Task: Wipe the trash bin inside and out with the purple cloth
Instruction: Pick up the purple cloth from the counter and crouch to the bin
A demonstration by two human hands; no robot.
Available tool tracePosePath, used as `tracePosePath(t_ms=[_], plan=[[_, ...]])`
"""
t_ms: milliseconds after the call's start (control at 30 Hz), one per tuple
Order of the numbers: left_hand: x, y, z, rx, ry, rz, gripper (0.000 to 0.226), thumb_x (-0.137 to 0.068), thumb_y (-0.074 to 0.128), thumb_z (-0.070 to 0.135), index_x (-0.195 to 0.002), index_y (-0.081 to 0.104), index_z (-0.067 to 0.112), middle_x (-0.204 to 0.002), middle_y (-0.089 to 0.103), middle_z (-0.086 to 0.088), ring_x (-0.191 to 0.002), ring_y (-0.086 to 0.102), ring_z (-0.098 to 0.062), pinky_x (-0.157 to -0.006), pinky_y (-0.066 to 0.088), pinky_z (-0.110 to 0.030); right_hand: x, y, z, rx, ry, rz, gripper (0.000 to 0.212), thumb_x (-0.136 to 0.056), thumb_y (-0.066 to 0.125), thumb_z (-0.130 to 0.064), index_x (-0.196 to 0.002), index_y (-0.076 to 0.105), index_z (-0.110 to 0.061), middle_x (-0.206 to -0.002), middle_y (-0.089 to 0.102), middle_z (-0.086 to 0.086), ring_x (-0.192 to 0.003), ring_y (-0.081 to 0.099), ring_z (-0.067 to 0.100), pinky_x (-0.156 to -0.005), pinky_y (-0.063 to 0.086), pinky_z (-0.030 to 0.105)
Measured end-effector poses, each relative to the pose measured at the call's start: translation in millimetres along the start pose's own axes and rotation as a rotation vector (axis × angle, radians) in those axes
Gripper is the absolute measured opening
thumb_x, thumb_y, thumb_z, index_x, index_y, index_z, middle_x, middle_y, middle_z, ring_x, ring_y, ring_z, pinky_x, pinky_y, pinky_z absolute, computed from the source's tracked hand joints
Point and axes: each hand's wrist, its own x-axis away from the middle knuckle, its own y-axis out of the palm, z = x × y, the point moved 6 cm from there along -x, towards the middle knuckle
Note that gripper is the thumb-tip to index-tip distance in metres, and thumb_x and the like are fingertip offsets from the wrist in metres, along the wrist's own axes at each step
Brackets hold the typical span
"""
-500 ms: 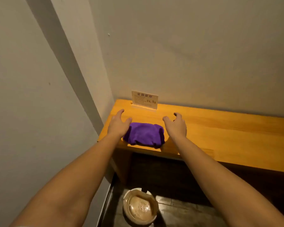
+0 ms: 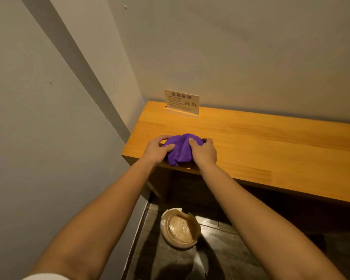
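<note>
gripping the bunched purple cloth (image 2: 180, 149) from both sides, the left hand (image 2: 157, 149) and right hand (image 2: 204, 152) each clench it at the table (image 2: 271, 142) front edge; the trash bin (image 2: 180, 228) stands on the floor below.

A small placard (image 2: 181, 102) stands upright at the back of the tabletop (image 2: 251, 138), against the wall. Its bold heading reads "全民反诈"; the finer lines beneath are too small to read.
</note>
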Motion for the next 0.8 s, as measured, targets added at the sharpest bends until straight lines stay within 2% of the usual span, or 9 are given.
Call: tracePosePath(t_ms=[133,233,300,367,467,567,700,800], plan=[[23.5,-6.8,2.6,0.367,-0.062,0.013,0.031,-0.091,0.076,0.023,-0.121,0.067,0.027,-0.106,0.074,-0.008,-0.092,0.074,-0.022,-0.07,0.06,-0.037,3.3,-17.0,-4.8,-0.264,-0.043,-0.043,0.048,-0.089,0.077,-0.047,-0.123,0.061,-0.018,-0.123,0.068,0.007,-0.107,0.067,0.024,-0.085,0.058,0.037],[45.8,-10.9,11.4,0.7,-0.085,-0.039,0.04,-0.084,0.08,0.024,-0.122,0.067,0.027,-0.105,0.08,-0.002,-0.094,0.076,-0.018,-0.066,0.062,-0.036,13.8,-36.4,-8.5,-0.44,-0.098,-0.11,0.031,-0.087,0.082,-0.04,-0.109,0.069,-0.023,-0.108,0.074,0.008,-0.09,0.073,0.013,-0.062,0.056,0.023],[62.3,-12.9,14.0,0.819,-0.069,-0.095,0.047,-0.077,0.083,0.024,-0.121,0.068,0.025,-0.104,0.08,0.0,-0.096,0.077,-0.018,-0.071,0.065,-0.042,27.7,-44.3,-7.7,-0.519,-0.108,-0.159,0.022,-0.087,0.083,-0.036,-0.104,0.074,-0.025,-0.104,0.077,0.008,-0.086,0.076,0.01,-0.064,0.057,0.024],[75.9,-10.1,15.6,0.908,-0.045,-0.127,0.045,-0.075,0.083,0.021,-0.119,0.07,0.023,-0.107,0.08,-0.002,-0.1,0.076,-0.02,-0.08,0.064,-0.046,40.6,-46.6,-4.6,-0.575,-0.081,-0.214,0.023,-0.086,0.083,-0.038,-0.105,0.076,-0.027,-0.105,0.079,0.001,-0.092,0.077,0.014,-0.067,0.059,0.029],[105.7,-11.7,8.8,1.056,-0.037,-0.161,0.039,-0.08,0.079,0.015,-0.117,0.068,0.018,-0.113,0.078,-0.008,-0.105,0.073,-0.024,-0.079,0.063,-0.044,73.7,-32.5,8.7,-0.637,-0.023,-0.296,0.024,-0.088,0.081,-0.039,-0.108,0.077,-0.029,-0.105,0.08,-0.004,-0.095,0.077,0.016,-0.072,0.062,0.035],[128.1,-14.3,-12.5,1.133,-0.062,-0.196,0.035,-0.081,0.078,0.014,-0.115,0.072,0.017,-0.117,0.075,-0.011,-0.109,0.071,-0.026,-0.08,0.061,-0.042,107.0,-14.4,33.4,-0.679,0.042,-0.371,0.031,-0.095,0.073,-0.04,-0.119,0.074,-0.022,-0.115,0.078,0.002,-0.107,0.074,0.022,-0.089,0.061,0.041],[153.4,-27.0,-48.2,1.061,-0.083,-0.232,0.03,-0.08,0.081,0.018,-0.11,0.078,0.02,-0.121,0.075,-0.01,-0.107,0.073,-0.026,-0.077,0.06,-0.038,156.7,9.6,61.5,-0.688,0.11,-0.436,0.043,-0.094,0.066,-0.054,-0.125,0.072,-0.025,-0.117,0.078,0.003,-0.104,0.076,0.022,-0.081,0.061,0.039],[176.6,-39.0,-83.5,0.88,-0.099,-0.232,0.044,-0.071,0.088,0.029,-0.113,0.075,0.025,-0.125,0.072,-0.01,-0.108,0.073,-0.025,-0.076,0.061,-0.036,190.1,27.2,70.1,-0.736,0.122,-0.444,0.054,-0.086,0.072,-0.056,-0.129,0.067,-0.024,-0.121,0.077,0.004,-0.107,0.075,0.025,-0.09,0.06,0.044]])
